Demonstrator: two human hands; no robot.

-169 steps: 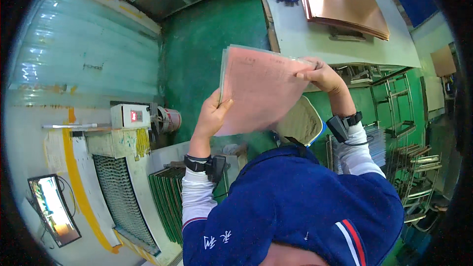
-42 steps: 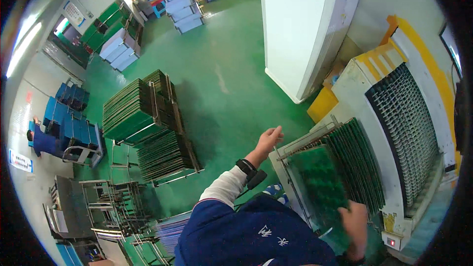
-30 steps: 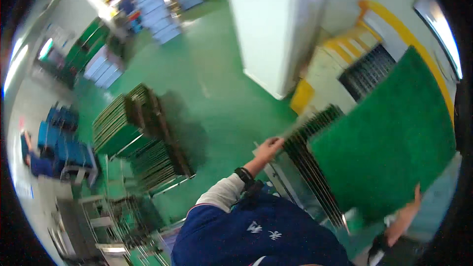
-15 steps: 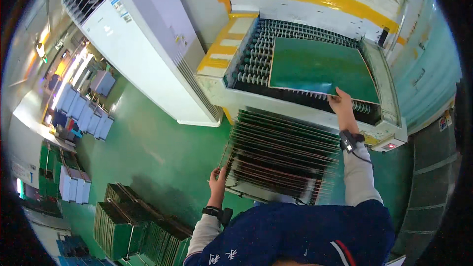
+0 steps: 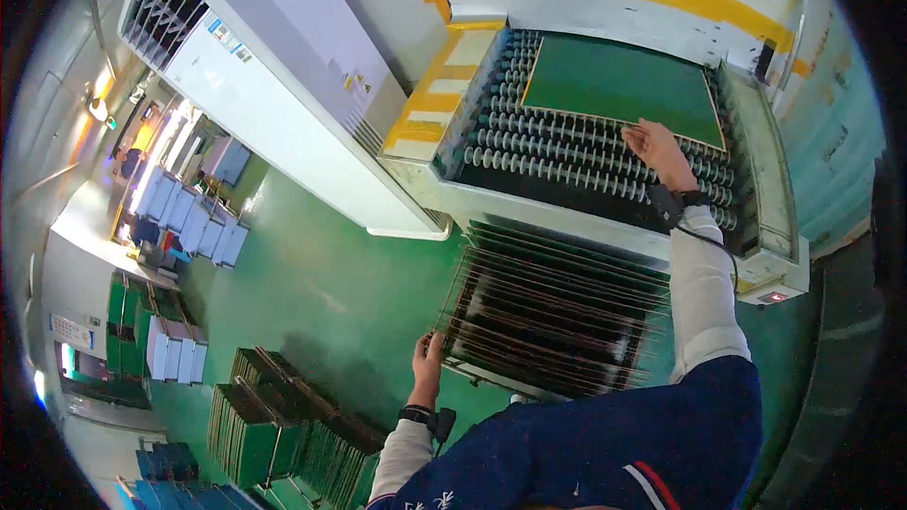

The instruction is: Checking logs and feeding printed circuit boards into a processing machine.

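A flat green panel (image 5: 624,83) with a pale edge lies on the roller conveyor (image 5: 548,137), toward its far right side. My right hand (image 5: 658,153) is over the rollers at the panel's near edge. Its fingers are stretched out with nothing held; whether a fingertip still touches the panel I cannot tell. Below the conveyor stands a wire rack (image 5: 557,312) with thin, closely spaced bars or edges across a dark inside. My left hand (image 5: 428,364) is closed at the rack's left front corner, its fingers curled on the frame.
A tall white air conditioner (image 5: 283,104) stands left of the conveyor. More racks filled with green panels (image 5: 255,430) are on the green floor at lower left. Grey-blue bins (image 5: 194,217) stand farther left. A translucent curtain (image 5: 827,151) hangs at the right.
The green panel has moved away over the rollers, baring more of them at the near side. My right hand has followed forward and let go of its edge. My left hand stays at the rack.
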